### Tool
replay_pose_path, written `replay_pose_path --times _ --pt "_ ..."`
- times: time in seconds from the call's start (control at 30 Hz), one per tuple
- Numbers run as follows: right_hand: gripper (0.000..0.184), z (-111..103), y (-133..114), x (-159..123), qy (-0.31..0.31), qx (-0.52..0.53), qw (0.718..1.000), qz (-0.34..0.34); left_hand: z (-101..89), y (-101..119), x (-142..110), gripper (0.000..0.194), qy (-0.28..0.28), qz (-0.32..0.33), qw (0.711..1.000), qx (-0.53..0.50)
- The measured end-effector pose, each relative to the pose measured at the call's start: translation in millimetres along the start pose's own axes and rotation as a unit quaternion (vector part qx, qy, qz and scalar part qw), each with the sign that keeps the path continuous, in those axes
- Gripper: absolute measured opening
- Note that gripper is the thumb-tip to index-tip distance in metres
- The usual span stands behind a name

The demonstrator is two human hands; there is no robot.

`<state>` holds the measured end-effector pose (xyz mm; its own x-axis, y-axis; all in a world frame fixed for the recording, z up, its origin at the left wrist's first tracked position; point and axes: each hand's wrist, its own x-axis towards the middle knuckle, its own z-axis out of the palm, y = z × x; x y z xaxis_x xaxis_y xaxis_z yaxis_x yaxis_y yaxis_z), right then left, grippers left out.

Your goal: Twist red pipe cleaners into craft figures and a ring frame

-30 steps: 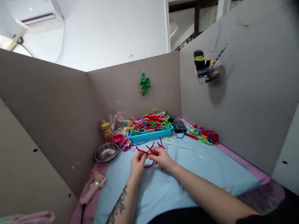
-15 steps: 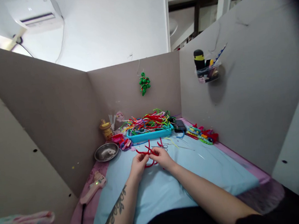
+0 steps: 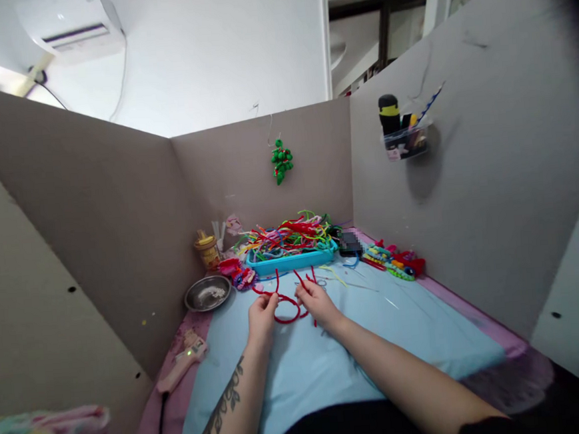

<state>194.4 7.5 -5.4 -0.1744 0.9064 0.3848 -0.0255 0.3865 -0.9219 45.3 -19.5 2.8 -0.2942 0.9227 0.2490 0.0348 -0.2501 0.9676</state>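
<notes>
Red pipe cleaners (image 3: 288, 321) are bent into a loop between my hands, with loose ends sticking up above the fingers. My left hand (image 3: 263, 315) pinches them on the left side. On the right, my right hand (image 3: 318, 303) is closed on another part of the red pipe cleaners, its fingertips partly hidden from view. The loop hangs just over the light blue cloth (image 3: 326, 374). Scissors (image 3: 321, 283) lie partly hidden behind my right hand.
A blue tray (image 3: 293, 262) heaped with colourful pipe cleaners stands at the back. To the left are a metal bowl (image 3: 208, 294), a cup (image 3: 206, 250) and a pink glue gun (image 3: 181, 366). Finished-looking colourful pieces (image 3: 398, 263) lie at right. Grey panels (image 3: 268, 198) enclose the table.
My hands have moved apart, the left one shifting leftward. The red pipe cleaners between them have spread into a wider, rounder loop.
</notes>
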Motion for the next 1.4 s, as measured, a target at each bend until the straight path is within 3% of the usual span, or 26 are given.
replay_pose_path --times 0.2,0.37,0.57,0.83,0.97,1.2,1.4 --pt "0.033 5 -3 -2 -0.032 0.119 0.991 0.044 0.7 -2 1 0.033 -0.02 0.004 0.999 0.029" --pt "0.013 7 -3 -3 -0.086 0.191 0.975 0.077 2.8 -2 -1 0.033 -0.024 0.049 0.994 0.096" --pt "0.03 5 -9 -4 -0.102 0.089 0.99 0.031 3.0 -1 -3 0.031 -0.018 0.066 0.991 0.117" --pt "0.019 8 -6 -3 -0.055 0.154 0.986 0.028 6.5 6 -15 0.02 -0.047 0.181 0.963 0.192" --pt "0.015 8 -7 -3 -0.035 0.122 0.992 -0.006 7.8 8 -20 0.018 -0.052 0.214 0.948 0.228" --pt "0.011 8 -9 -3 -0.018 0.069 0.997 -0.031 7.8 7 -18 0.02 -0.06 0.21 0.953 0.21" --pt "0.012 9 -8 -2 0.003 0.048 0.998 -0.034 9.7 11 -18 0.022 -0.079 0.137 0.979 0.128"
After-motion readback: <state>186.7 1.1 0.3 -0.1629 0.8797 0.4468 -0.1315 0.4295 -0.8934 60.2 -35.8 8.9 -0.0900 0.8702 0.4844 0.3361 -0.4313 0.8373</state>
